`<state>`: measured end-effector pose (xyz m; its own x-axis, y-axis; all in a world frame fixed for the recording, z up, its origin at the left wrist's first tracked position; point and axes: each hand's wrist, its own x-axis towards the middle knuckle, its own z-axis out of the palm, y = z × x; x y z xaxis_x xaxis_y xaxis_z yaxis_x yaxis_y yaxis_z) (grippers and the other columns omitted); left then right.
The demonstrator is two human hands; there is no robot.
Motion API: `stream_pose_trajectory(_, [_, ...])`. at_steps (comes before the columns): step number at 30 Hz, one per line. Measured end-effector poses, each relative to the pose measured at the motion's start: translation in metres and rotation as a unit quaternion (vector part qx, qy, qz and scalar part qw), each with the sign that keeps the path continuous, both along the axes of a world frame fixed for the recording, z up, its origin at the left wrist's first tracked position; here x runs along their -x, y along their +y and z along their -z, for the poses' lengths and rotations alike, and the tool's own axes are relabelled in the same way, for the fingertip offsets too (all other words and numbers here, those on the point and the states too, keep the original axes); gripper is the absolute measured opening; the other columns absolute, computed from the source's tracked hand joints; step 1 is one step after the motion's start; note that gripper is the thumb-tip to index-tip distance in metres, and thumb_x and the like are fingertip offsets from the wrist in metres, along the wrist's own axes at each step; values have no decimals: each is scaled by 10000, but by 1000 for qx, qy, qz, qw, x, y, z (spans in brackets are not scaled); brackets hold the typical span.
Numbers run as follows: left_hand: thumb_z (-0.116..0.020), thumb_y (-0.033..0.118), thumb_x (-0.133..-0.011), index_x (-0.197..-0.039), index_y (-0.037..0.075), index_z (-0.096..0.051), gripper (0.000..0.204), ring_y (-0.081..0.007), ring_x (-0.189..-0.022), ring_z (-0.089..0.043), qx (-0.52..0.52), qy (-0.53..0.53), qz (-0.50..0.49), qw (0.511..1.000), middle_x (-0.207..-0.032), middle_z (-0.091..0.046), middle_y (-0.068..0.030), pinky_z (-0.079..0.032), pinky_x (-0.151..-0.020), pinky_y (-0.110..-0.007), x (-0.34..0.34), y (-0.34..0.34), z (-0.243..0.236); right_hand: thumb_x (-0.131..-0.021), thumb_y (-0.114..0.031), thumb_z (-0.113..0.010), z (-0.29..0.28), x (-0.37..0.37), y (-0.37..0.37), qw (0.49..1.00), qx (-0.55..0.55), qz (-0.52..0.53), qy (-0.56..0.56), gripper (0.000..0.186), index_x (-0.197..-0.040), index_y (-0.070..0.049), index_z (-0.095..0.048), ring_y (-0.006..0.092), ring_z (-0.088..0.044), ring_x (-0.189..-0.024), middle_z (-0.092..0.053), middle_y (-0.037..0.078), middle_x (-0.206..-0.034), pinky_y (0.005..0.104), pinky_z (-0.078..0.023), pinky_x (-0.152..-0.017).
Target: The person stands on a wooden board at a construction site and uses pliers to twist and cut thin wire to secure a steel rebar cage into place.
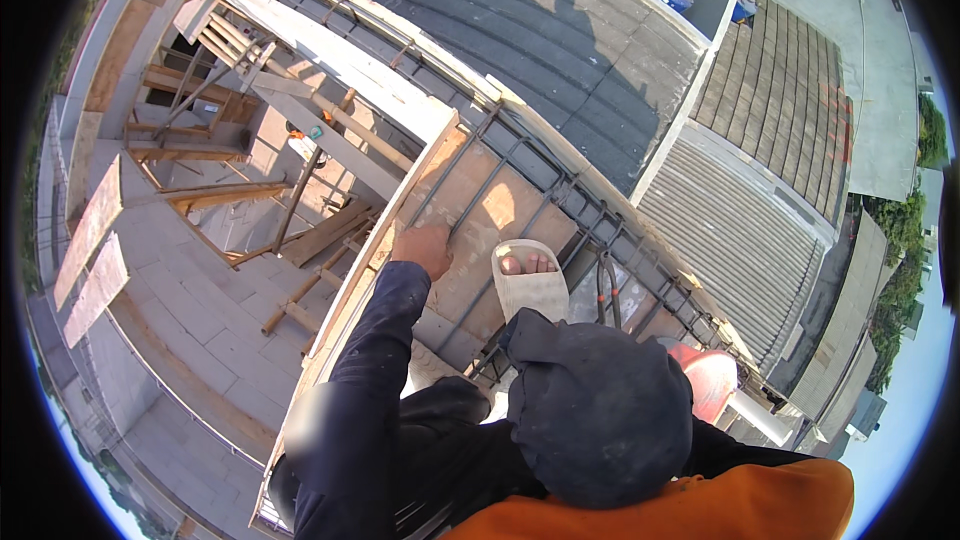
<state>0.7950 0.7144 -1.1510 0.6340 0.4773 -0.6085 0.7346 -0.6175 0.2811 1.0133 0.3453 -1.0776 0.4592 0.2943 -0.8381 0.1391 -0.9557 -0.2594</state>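
My left hand [425, 246] rests at the inner board of a wooden trough, its fingers curled in beside the ends of thin steel bars [484, 187]. What those fingers close on is hidden. Ahead of it runs a long rebar cage [590, 212] along the far side of the trough. A foot in a cream sandal [532, 290] stands on the boards right of my hand. Beyond the sandal, a pair of pincers [606, 292] with orange-marked handles leans by the cage. A dark rounded cloth-covered shape [600, 410] covers the lower middle. My right hand is out of sight.
To the left, timber props and beams [225, 193] stand in a deep opening, below the trough's edge [352, 310]. Dark roof sheets [480, 20] slope away beyond the cage. A red object [708, 372] and a white pipe [760, 418] lie at right.
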Motion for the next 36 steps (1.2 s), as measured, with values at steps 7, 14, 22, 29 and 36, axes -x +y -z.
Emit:
stream_pose_trajectory(7, [-669,373,-933,-1086,97,-697,317,-376,-969,-728,7,-69,-278,958,-976,-761,-170,-562,-852,-496,16,1,-6,-1003,-370,-649,11,-1,-13,999,32,-20,36,417,-1232,-22,-631,289,-650,-1027,-664,143,-1099,420,-519,-874])
stream_pose_trajectory(14, [-680,429,-941,-1032,112,-664,330,-371,-924,-727,-14,-55,-386,921,-941,-756,-160,-557,-806,-496,37,-5,-1,-1013,-377,-633,15,-7,-11,996,55,-39,61,413,-1226,-22,-643,265,-661,-994,-674,131,-1066,398,-532,-842])
stream_pose_trajectory(22, [-675,459,-958,-1165,164,-645,362,-379,-856,-735,-102,-104,-416,898,-896,-764,-129,-560,-775,-500,41,-27,19,-1025,-384,-615,13,-14,-8,992,80,-53,81,413,-1219,-23,-656,237,-672,-956,-685,118,-1028,373,-547,-805])
stream_pose_trajectory(29, [-620,383,-1000,-1205,153,-663,311,-386,-841,-733,-135,-101,-337,926,-885,-761,-159,-554,-793,-510,49,-16,22,-1035,-391,-599,14,-19,-9,989,95,-64,98,415,-1213,-23,-667,213,-683,-923,-695,106,-995,350,-560,-774])
stream_pose_trajectory(36, [-628,321,-1004,-1157,144,-661,236,-361,-877,-731,-139,-109,-349,920,-898,-766,-140,-537,-824,-492,43,-19,12,-1045,-398,-584,13,-28,-3,984,107,-76,120,420,-1208,-23,-679,189,-693,-889,-704,94,-962,328,-573,-742])
